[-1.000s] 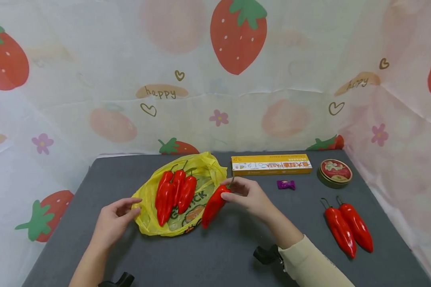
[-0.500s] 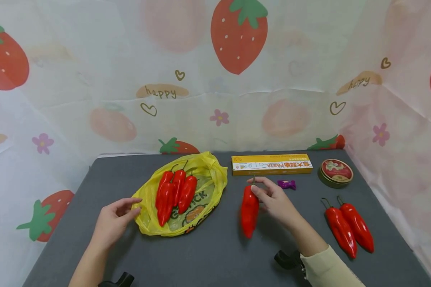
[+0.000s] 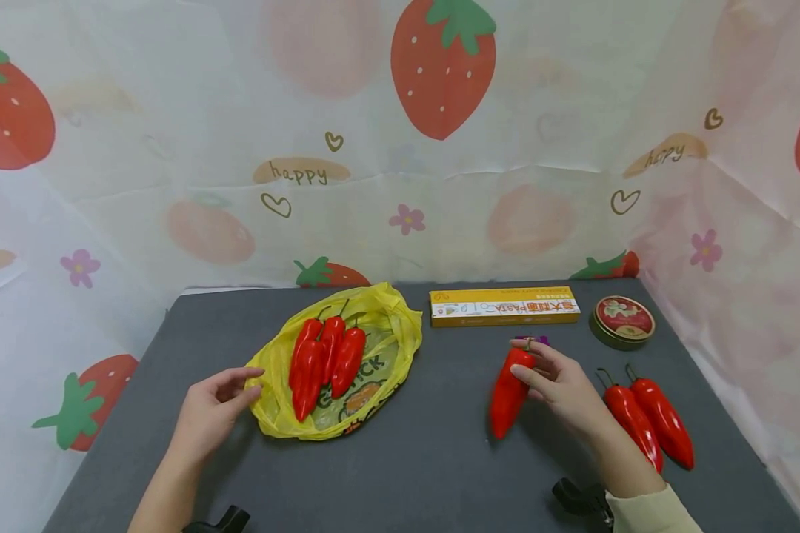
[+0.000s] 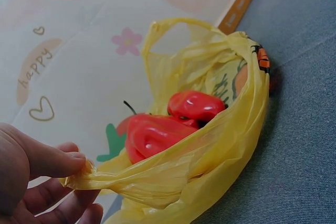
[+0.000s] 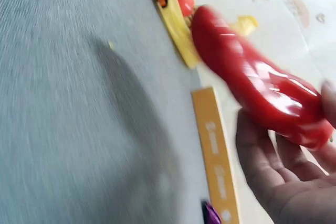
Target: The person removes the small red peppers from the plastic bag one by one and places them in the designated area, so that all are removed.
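My right hand [image 3: 563, 381] holds a red chili pepper [image 3: 510, 396] near its stem end, tip pointing down, above the table. In the right wrist view the same pepper [image 5: 257, 80] sits between thumb and fingers, its shadow falling on the cloth. At the left, my left hand [image 3: 215, 407] pinches the rim of a yellow plastic bag [image 3: 270, 422]; the left wrist view shows thumb and fingers on the gathered bag edge [image 4: 142, 182]. Several red peppers [image 3: 348, 363] lie inside the open bag. Two more peppers [image 3: 663, 422] lie on the right, one partly behind my right forearm.
A yellow pasta box [image 3: 504, 306] lies along the table's back edge. A purple wrapped candy [image 3: 541, 340] is partly hidden by my right hand. Toward the back right corner stands a round red-lidded tin [image 3: 622, 323]. A strawberry-print curtain [image 3: 440, 185] hangs behind the grey table [image 3: 400, 474].
My right hand has carried the pepper rightward from the bag's right edge to in front of the candy. The left hand and the bag have stayed in place.
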Demonstrator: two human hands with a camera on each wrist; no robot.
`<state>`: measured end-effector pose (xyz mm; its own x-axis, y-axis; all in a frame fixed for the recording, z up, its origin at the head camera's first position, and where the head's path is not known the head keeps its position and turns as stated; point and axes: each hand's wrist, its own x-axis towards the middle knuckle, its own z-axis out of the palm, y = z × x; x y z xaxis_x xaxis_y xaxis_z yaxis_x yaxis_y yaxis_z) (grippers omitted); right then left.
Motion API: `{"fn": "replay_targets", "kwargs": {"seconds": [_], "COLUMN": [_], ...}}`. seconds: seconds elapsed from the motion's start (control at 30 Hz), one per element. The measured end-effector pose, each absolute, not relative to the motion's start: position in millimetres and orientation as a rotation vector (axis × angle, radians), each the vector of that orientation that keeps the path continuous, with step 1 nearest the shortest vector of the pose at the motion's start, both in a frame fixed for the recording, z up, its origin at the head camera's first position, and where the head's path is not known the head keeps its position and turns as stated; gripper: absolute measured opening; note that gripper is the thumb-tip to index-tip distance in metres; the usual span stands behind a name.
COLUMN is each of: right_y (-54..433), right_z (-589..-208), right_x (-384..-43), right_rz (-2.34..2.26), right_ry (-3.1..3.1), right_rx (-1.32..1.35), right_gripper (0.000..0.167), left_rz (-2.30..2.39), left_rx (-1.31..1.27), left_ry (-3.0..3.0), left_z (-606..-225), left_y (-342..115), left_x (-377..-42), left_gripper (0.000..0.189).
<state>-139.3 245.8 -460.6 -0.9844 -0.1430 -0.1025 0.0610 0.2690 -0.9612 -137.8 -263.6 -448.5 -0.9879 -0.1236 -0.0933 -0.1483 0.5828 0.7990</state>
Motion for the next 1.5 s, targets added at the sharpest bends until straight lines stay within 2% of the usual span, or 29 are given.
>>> {"fn": "replay_targets", "kwargs": {"seconds": [0.23,0.47,0.7,1.5], "right_y": [276,306,326,339], "right_z": [-453,-450,-450,-467], "right_x": [-130,-121,-111,-102], "right_rz": [-1.774,-1.527,-1.225,-0.713], "right_ry": [2.42,2.576,2.802,3.177], "right_rx": [0.014,0.099,0.064,0.028], "right_gripper": [0.06,0.067,0.057,0.052], "left_rz": [1.416,1.422,1.443,1.416], "left_rx": [-0.246,-0.265,-0.251,-0.23], "left_ry": [2.763,2.76,2.756,2.797], "left_z": [-447,-447,-445,-448], "left_y": [-264,-266,-264,-267], "left_x": [-136,-135,-134,-136], "left_gripper": [0.037,0.037,0.037,0.036]}}
